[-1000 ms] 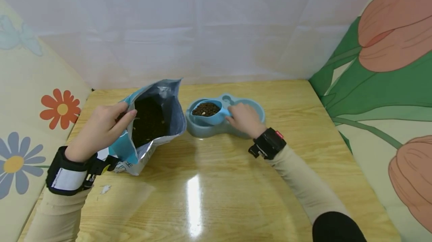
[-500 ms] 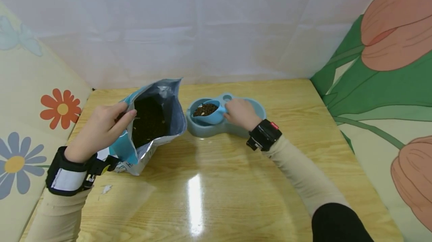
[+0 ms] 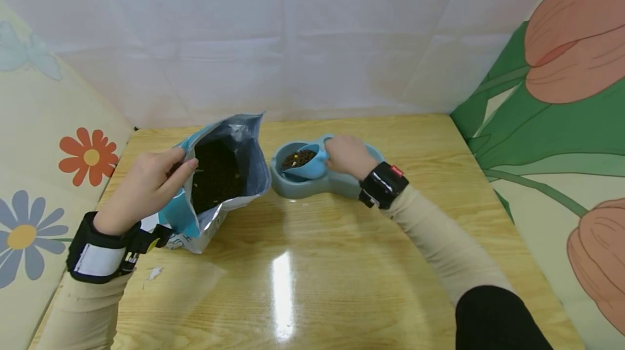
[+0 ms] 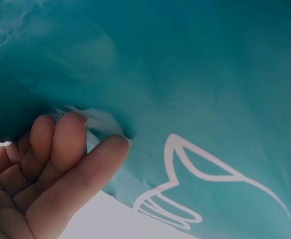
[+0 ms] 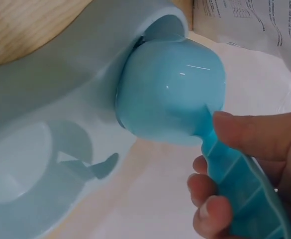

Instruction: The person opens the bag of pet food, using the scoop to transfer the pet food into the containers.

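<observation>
On the left stands an upright blue-and-silver bag (image 3: 257,176), its mouth spread wide with dark brown pellets (image 3: 215,176) inside. My left hand (image 3: 148,184) pinches the left edge of its opening; in the left wrist view the bag's teal side (image 4: 195,89) fills most of the frame. My right hand (image 3: 350,156) grips the ribbed handle of a blue scoop (image 5: 175,89). The scoop tips leftward over the left bowl of a pale blue double pet bowl (image 3: 295,190), and brown pellets (image 3: 299,159) show at its mouth. The right hand covers part of the double bowl.
Both containers stand on a glossy wooden table (image 3: 342,263). A white cloth (image 3: 293,40) hangs behind it. Flower-printed panels (image 3: 576,149) border the sides. A small pale torn patch (image 3: 154,273) lies near the left forearm.
My right hand has turned and shifted slightly, tilting the scoop from nearly level down toward the left bowl. The left hand and bag have stayed still.
</observation>
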